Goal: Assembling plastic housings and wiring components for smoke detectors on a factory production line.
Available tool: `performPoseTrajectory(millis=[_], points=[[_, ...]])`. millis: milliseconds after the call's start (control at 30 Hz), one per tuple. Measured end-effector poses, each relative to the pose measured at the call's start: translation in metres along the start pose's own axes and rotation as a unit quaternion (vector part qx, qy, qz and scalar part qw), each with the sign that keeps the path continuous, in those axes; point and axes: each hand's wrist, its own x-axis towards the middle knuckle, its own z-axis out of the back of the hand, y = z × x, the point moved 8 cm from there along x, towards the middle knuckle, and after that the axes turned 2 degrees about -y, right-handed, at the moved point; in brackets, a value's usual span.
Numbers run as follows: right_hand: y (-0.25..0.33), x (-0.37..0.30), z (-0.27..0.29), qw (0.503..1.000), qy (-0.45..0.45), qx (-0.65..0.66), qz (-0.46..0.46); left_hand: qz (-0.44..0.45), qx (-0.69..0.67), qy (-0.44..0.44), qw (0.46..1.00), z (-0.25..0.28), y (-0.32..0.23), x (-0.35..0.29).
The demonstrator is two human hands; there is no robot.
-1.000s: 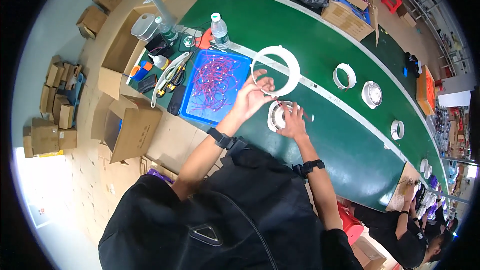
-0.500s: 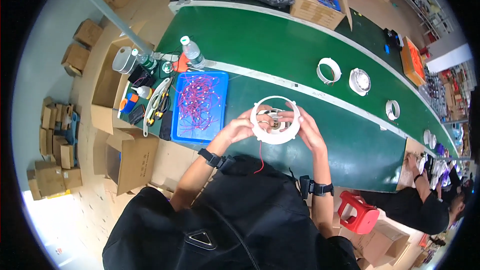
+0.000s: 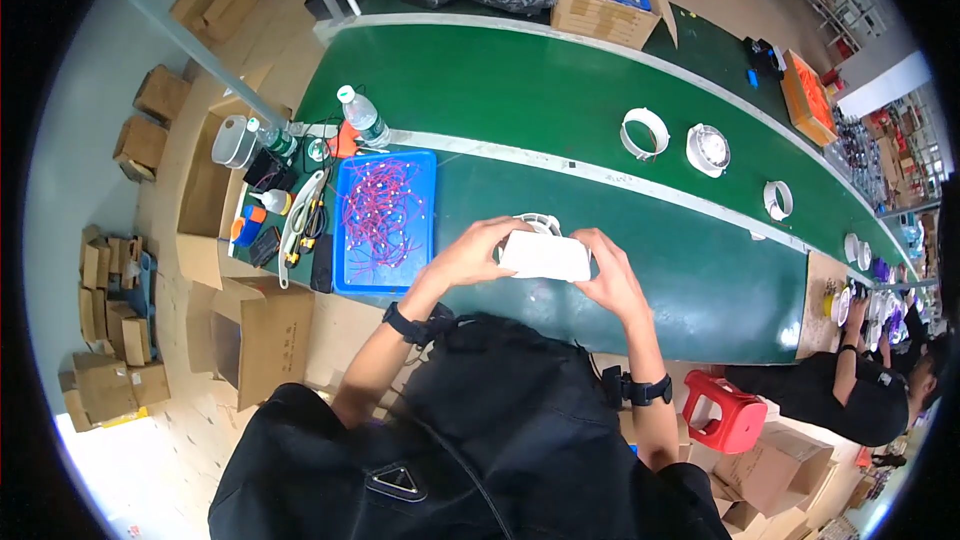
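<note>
A white round plastic housing [image 3: 547,256] is held up between my two hands over the near edge of the green table. It is tipped so that its smooth outer wall faces me, and a bit of its ribbed rim shows behind. My left hand [image 3: 470,255] grips its left side, and my right hand [image 3: 612,275] grips the right side. The inside of the housing is hidden. To the left of my left hand lies a blue tray [image 3: 429,240] with a tangle of thin red and purple wires [image 3: 378,205].
Bottles [image 3: 364,118], a white-handled tool [image 3: 300,230] and a glue bottle [image 3: 272,202] crowd the table's left end. Further white rings [image 3: 645,133] and a white round unit [image 3: 708,150] stand on the green belt. A co-worker [image 3: 850,395] sits at right, near a red stool [image 3: 725,410].
The housing has been tilted: its open ring faced me before, now its side wall does. The red wire that hung from it is out of sight. Both hands still hold it.
</note>
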Motion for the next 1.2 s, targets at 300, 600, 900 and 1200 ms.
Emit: performPoseTrajectory(millis=[300, 600, 900, 1200], points=[[0.037, 0.001, 0.002, 0.990, -0.015, -0.045, 0.134, -0.046, 0.050, -0.075, 0.995, 0.011, -0.008, -0.009], [-0.036, -0.020, -0.018, 0.818, -0.021, 0.551, -0.162, 0.018, -0.121, -0.110, 0.986, 0.001, -0.008, -0.012], [-0.058, -0.036, -0.045, 0.725, -0.042, 0.645, -0.238, -0.007, -0.171, -0.073, 0.983, -0.018, -0.011, -0.004], [-0.063, -0.030, -0.048, 0.810, -0.045, 0.513, -0.281, 0.031, -0.085, -0.102, 0.991, -0.004, 0.011, 0.006]])
